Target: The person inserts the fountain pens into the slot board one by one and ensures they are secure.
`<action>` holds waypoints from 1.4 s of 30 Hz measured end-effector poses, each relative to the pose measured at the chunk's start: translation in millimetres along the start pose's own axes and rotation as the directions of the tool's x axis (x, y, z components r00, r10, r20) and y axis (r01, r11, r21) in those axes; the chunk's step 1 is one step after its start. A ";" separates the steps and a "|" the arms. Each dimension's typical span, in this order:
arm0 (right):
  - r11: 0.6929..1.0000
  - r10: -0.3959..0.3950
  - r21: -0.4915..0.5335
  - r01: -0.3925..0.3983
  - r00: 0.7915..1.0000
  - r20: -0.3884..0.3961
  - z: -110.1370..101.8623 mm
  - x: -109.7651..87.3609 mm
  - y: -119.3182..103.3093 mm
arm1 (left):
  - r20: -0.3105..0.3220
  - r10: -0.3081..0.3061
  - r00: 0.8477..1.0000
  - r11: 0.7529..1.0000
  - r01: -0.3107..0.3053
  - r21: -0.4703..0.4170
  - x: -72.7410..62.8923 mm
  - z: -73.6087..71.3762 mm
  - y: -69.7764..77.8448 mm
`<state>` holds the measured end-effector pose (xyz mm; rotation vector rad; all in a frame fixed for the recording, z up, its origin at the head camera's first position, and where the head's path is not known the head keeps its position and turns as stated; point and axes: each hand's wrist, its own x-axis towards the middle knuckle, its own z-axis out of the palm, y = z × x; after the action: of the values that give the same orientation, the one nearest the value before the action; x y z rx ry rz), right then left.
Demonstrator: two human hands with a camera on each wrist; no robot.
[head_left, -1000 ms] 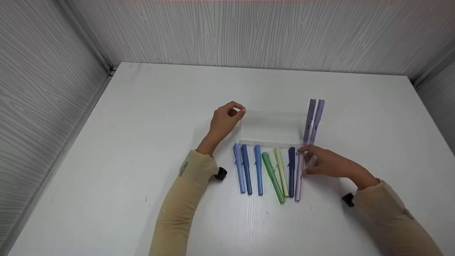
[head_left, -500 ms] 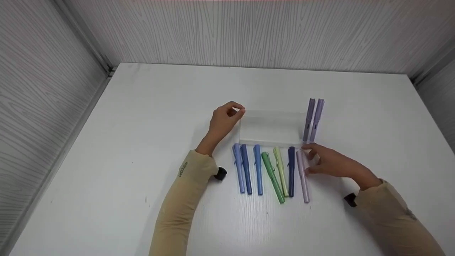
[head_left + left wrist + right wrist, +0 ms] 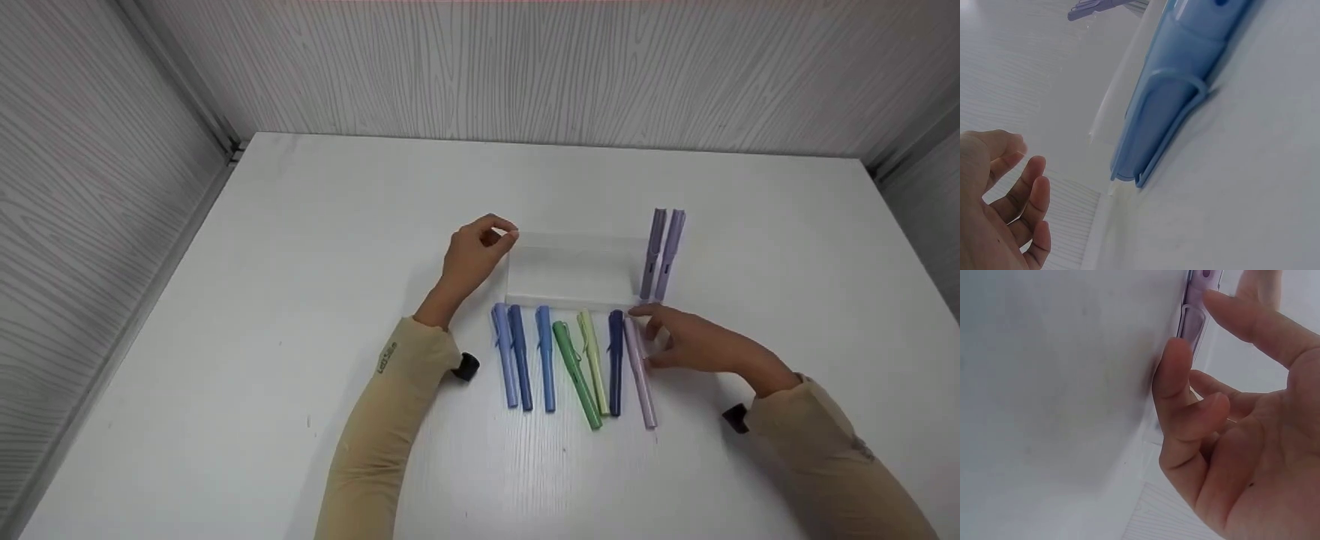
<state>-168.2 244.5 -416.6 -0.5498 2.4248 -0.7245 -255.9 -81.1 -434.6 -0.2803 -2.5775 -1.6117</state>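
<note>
My left hand pinches the far left corner of a clear box between thumb and index finger; in the left wrist view its other fingers curl loosely. My right hand touches a lilac pen lying at the right of a row on the table. Its thumb meets the barrel, and the index fingertip is by the cap end. In the right wrist view the lilac pen shows its clip beside the relaxed fingers. Two purple pens stand or lean at the box's right end; how they are supported is unclear.
Left of the lilac pen lie a dark blue pen, a yellow-green pen, a green pen and several blue pens, caps toward the box. Wood-grain panels border the white table.
The lilac pen has rolled, its lower end swinging right, and its clip no longer shows from above. My right hand shifted slightly right, then back left. My left hand stays put.
</note>
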 end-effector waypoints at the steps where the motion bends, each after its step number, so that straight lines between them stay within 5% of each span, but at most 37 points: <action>1: 1.000 -0.004 0.002 0.004 1.000 0.006 -0.2 0.0 -0.5 | 0.001 0.003 1.000 1.000 -0.003 0.001 0.1 0.1 0.1; 22: 0.999 -0.002 -0.040 0.001 1.000 -0.011 3.2 2.5 -3.5 | -0.004 -0.001 1.000 1.000 0.001 -0.007 -0.1 -0.4 0.3; 30: 0.999 -0.008 -0.034 0.007 1.000 -0.013 4.1 4.1 -3.5 | -0.013 0.048 0.999 0.999 -0.048 0.011 0.7 -0.4 -0.6; 42: 0.994 -0.013 -0.105 0.010 1.000 -0.025 4.2 3.8 -5.3 | -0.008 0.015 1.000 1.000 -0.015 0.007 -0.1 -0.1 0.1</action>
<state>-167.4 236.9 -417.9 -0.5994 2.4957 -0.6153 -255.7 -81.2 -434.5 -0.2919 -2.5684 -1.5953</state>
